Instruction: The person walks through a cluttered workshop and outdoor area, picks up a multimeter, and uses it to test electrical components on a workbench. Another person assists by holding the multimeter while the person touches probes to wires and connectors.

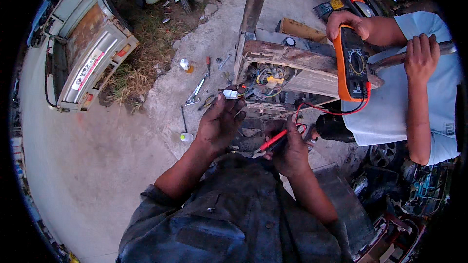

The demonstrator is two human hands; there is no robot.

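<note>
My left hand [218, 125] is closed on a small white connector [230, 94], held at the fingertips beside the opened frame. Wires [271, 79] in several colours, with a yellow piece among them, crowd the opening just beyond. My right hand [292, 152] grips a red test probe [272, 140] and a black one alongside it, their tips pointing toward my body. Red and black leads run from there to an orange multimeter [352, 63], which a co-worker's hand [347, 22] holds up at the right.
A worn metal frame [292, 53] with a post stands ahead. Wrenches [197, 87], a screwdriver [208, 62] and small bottles [185, 65] lie or stand on the concrete. The co-worker's other hand [422, 58] rests on a bar. A cargo vehicle bed [92, 53] is far left.
</note>
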